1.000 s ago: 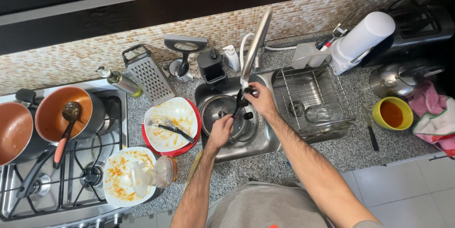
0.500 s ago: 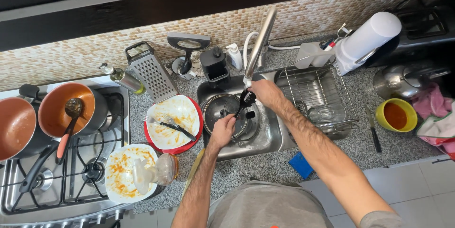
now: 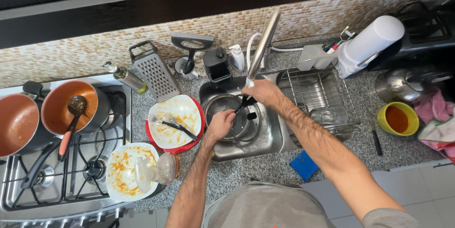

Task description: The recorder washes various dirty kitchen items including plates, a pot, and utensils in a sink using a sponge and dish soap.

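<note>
Both hands are over the steel sink [image 3: 268, 140]. My right hand [image 3: 260, 93] grips a black utensil [image 3: 241, 104] just below the tall steel tap [image 3: 263, 45]. My left hand [image 3: 220, 124] holds the rim of a round pot lid [image 3: 246, 123] with a black knob that lies in the sink. What lies under the lid is hidden.
Left of the sink lie a dirty plate with cutlery [image 3: 173, 121], a second smeared plate with a glass on it [image 3: 130, 171], a grater [image 3: 154, 69] and two brown pans on the stove [image 3: 71, 109]. On the right are a dish rack [image 3: 317, 97], a yellow bowl [image 3: 397, 119], a kettle [image 3: 403, 86] and a blue sponge [image 3: 303, 165].
The view has shifted slightly. My right hand with the utensil stays under the tap and my left hand stays on the lid; a blue sponge on the counter edge has come into view.
</note>
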